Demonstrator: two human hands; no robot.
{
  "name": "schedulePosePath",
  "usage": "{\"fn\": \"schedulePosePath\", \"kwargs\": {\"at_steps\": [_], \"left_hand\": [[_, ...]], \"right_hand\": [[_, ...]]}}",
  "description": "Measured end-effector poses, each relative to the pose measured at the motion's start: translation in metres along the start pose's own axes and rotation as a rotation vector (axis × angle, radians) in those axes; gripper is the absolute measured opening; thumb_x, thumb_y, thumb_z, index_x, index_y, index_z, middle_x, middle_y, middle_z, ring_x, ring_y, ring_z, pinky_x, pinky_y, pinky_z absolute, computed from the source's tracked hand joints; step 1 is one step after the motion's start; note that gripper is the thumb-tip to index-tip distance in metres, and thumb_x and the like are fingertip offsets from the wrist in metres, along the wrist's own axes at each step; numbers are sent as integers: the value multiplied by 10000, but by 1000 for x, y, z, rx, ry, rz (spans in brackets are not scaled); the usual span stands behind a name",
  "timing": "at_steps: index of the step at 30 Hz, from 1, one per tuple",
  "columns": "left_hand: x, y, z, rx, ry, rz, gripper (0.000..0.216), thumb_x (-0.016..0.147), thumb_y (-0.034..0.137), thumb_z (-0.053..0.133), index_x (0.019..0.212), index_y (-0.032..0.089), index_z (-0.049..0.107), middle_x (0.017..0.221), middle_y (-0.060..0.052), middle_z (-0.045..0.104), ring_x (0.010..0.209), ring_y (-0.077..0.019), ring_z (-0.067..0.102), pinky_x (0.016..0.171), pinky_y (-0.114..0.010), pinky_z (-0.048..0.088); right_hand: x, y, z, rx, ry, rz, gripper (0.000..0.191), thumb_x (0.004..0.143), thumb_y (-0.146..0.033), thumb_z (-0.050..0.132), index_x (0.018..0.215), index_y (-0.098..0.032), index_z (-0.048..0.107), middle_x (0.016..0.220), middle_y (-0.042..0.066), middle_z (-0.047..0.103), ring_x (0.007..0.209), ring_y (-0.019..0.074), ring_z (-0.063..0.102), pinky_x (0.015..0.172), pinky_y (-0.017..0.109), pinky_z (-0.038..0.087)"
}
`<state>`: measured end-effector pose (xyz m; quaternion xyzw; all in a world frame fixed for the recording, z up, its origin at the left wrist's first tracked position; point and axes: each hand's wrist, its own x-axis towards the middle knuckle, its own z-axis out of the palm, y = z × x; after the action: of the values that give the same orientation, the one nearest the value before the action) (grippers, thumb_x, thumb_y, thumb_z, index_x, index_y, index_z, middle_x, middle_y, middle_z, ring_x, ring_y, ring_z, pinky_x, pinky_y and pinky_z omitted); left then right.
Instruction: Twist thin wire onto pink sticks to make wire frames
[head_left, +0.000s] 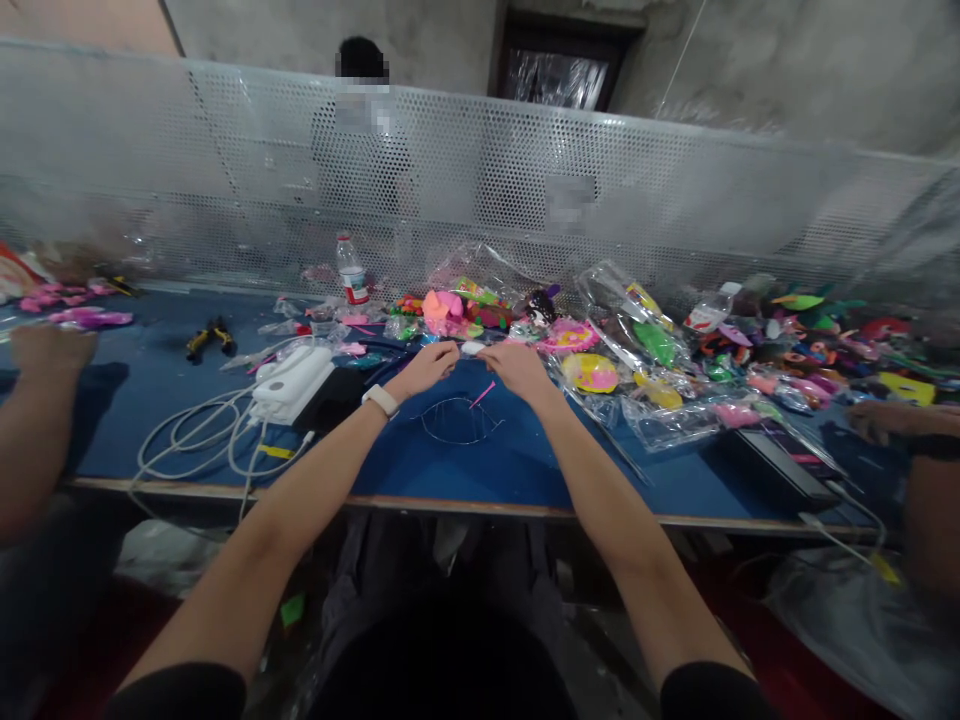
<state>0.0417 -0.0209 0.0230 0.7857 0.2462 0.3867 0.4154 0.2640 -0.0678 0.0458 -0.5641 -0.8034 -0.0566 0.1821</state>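
Observation:
Both my arms reach forward over a blue work table (420, 465). My left hand (429, 366) and my right hand (514, 366) meet near the middle, fingers pinched together around a small white piece (472, 348). A white band is on my left wrist. A thin wire loop (459, 420) with a small pink strip (481, 394) lies on the table just below the hands. Whether the hands also grip the wire is not visible.
Colourful toy parts in clear plastic bags (645, 370) crowd the far and right side. White power banks and cables (289, 385), pliers (210, 338) and a bottle (351, 270) are on the left. A perforated screen (480, 190) backs the table. Other people's arms (37, 400) flank me.

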Motion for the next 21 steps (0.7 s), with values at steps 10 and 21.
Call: {"fn": "schedulePosePath", "kwargs": {"at_steps": [10, 21], "left_hand": [[-4, 2, -2, 95, -9, 26, 298, 1012, 407, 561, 849, 173, 650, 623, -3, 595, 551, -130, 539, 576, -246, 422], [-4, -4, -22, 918, -148, 143, 245, 1047, 293, 526, 1131, 222, 746, 938, -74, 777, 820, -226, 706, 777, -311, 477]], "right_hand": [[-4, -11, 2, -1, 36, 24, 418, 1147, -322, 399, 1474, -247, 650, 1035, 63, 836, 908, 237, 764, 778, 302, 500], [-5, -14, -15, -295, -145, -73, 348, 1086, -206, 476, 1312, -279, 730, 1272, 97, 799, 1154, 284, 742, 890, 336, 502]]}}
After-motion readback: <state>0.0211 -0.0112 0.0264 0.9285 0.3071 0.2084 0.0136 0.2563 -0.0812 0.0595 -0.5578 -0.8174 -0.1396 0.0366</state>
